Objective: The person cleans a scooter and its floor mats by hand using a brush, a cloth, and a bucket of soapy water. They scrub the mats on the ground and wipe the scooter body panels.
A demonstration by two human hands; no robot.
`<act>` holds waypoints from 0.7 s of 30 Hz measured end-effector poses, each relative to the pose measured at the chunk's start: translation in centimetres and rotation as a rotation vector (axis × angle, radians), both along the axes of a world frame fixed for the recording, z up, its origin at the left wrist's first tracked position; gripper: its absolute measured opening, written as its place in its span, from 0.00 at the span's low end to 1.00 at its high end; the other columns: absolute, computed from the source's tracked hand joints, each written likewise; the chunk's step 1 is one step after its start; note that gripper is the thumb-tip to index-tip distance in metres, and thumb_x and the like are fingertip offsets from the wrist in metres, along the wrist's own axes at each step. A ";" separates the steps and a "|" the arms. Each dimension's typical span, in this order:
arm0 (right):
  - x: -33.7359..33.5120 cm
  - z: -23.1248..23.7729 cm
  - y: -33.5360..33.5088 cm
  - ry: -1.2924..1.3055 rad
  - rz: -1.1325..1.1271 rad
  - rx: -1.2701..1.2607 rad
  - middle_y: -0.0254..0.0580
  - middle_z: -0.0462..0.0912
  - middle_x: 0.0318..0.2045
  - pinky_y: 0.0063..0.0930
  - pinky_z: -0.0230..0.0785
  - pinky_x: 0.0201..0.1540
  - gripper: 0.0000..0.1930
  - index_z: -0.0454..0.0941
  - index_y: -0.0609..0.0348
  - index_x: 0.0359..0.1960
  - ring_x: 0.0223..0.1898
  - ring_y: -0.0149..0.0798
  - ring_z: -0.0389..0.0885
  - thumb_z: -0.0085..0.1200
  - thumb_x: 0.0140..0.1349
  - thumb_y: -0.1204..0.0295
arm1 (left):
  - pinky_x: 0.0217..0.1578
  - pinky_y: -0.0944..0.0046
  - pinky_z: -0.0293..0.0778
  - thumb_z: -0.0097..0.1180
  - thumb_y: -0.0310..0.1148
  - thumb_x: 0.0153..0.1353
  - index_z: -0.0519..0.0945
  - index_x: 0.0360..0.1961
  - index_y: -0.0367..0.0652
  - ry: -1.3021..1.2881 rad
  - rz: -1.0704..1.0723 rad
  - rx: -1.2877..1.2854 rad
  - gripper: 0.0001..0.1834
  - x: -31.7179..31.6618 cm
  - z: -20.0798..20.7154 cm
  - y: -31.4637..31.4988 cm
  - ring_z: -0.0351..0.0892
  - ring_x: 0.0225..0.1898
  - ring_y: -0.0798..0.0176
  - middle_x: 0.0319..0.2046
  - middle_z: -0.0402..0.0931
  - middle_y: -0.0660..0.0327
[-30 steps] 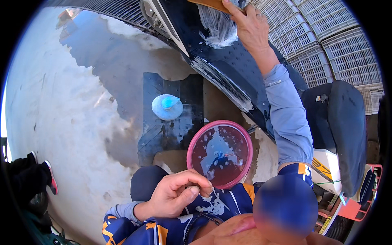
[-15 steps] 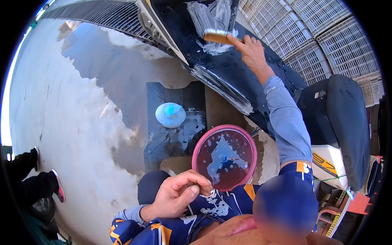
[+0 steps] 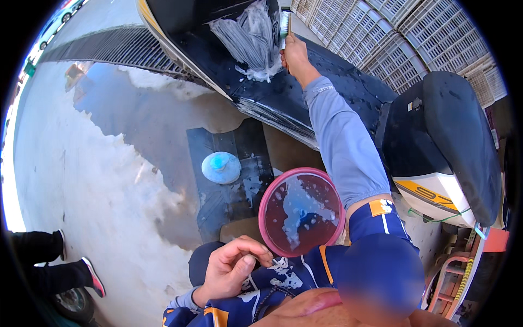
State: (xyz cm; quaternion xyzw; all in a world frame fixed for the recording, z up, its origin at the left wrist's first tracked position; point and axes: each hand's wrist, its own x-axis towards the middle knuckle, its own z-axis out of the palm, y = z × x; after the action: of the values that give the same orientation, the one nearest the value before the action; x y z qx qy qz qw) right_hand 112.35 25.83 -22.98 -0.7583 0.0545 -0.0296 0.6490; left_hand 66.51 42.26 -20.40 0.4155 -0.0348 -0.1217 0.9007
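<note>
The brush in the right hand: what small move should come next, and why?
Probably sweep the brush leftward across the black panel: the right hand holds it beside the white suds, with its bristles facing them.

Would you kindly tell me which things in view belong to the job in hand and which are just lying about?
Seemingly part of the job:
brush, held in the right hand
scooter, streaked with white foam
pink basin with sudsy liquid
blue-topped bottle, on the black mat

Apparently just lying about:
stacked pale crates
dark slatted grating, upper left
</note>
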 end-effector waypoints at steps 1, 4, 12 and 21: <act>0.2 0.4 0.3 -0.038 0.009 0.010 0.37 0.72 0.24 0.26 0.61 0.15 0.23 0.67 0.46 0.70 0.16 0.28 0.65 0.41 0.76 0.63 | 0.50 0.60 0.75 0.48 0.32 0.74 0.76 0.51 0.31 -0.003 0.015 0.015 0.14 -0.2 -0.1 0.2 0.80 0.44 0.60 0.43 0.78 0.52; -1.7 4.4 0.0 -0.268 0.166 0.061 0.36 0.73 0.25 0.24 0.61 0.15 0.24 0.66 0.52 0.71 0.16 0.26 0.65 0.41 0.75 0.63 | 0.50 0.60 0.75 0.49 0.32 0.74 0.76 0.51 0.31 0.045 0.032 0.017 0.14 0.2 -0.6 0.3 0.80 0.45 0.60 0.43 0.78 0.51; 2.8 1.1 -2.5 0.145 0.084 0.165 0.44 0.72 0.18 0.30 0.58 0.11 0.17 0.71 0.66 0.32 0.12 0.32 0.64 0.41 0.71 0.62 | 0.50 0.60 0.75 0.49 0.32 0.74 0.76 0.51 0.32 0.068 -0.035 -0.010 0.13 1.5 -1.2 0.0 0.80 0.45 0.61 0.43 0.78 0.52; -4.4 -3.3 -5.2 0.510 0.182 -0.094 0.38 0.72 0.26 0.19 0.59 0.14 0.16 0.72 0.58 0.42 0.15 0.24 0.64 0.41 0.74 0.57 | 0.50 0.62 0.74 0.47 0.31 0.74 0.76 0.51 0.32 0.057 -0.119 -0.023 0.14 2.1 -1.0 -1.7 0.79 0.45 0.62 0.43 0.78 0.54</act>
State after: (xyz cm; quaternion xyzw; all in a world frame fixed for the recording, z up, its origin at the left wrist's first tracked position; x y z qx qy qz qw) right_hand 107.95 20.59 -26.24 -0.7724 0.1465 0.2182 0.5782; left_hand 68.61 40.57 -21.40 0.3988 -0.0350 -0.1862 0.8972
